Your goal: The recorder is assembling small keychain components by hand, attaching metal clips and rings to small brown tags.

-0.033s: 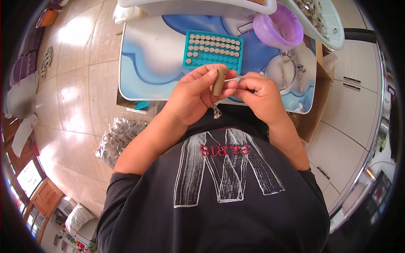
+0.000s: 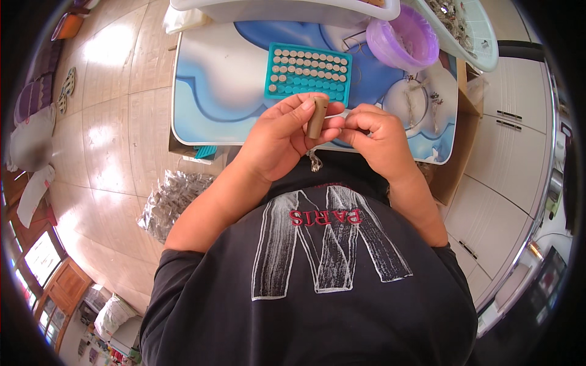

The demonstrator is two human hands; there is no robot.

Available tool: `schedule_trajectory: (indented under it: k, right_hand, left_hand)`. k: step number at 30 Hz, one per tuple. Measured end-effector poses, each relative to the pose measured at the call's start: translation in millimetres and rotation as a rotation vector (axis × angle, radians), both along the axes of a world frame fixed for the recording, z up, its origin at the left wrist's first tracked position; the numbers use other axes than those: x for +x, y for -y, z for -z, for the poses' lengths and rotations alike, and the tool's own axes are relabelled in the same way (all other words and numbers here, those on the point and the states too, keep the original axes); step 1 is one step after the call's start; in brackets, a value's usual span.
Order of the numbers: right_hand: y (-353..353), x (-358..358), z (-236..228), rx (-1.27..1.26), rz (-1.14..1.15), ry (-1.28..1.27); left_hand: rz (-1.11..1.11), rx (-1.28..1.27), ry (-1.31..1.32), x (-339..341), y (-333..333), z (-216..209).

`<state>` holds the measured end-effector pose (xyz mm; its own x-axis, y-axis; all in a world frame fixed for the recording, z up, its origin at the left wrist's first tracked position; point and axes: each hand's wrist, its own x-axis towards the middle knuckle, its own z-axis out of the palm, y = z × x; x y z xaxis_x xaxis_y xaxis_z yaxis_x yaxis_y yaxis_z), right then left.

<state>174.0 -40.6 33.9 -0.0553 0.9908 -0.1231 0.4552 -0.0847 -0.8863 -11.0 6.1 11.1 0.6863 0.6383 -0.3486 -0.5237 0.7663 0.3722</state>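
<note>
My left hand is closed round a small brown cylinder, held nearly upright between thumb and fingers. Just to its right, my right hand pinches with thumb and forefinger; whatever lies in the pinch is too small to make out. A thin pale strip shows between the two hands. Below my left hand dangles a small silvery cluster; what it hangs from is hidden. Beyond the hands, a teal tray holds rows of round greyish pieces, with several bare teal spots in its nearer rows.
The tray lies on a blue-and-white patterned table. At the back right stand a purple bowl and a pale basket of metallic bits. A white bin is at the far edge. A silvery heap sits left of my body.
</note>
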Motion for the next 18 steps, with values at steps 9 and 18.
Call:
schedule_trajectory:
  k: [9,18]
  right_hand:
    - [1.8,-6.8,-2.0,0.120,0.129,0.040]
    - [7.4,-1.5,-5.2,0.382,0.078,0.181]
  left_hand:
    - [0.074,0.033,-0.055,2.7,1.4,-1.8]
    - [0.049,-0.069,-0.062,3.8,2.8,2.8]
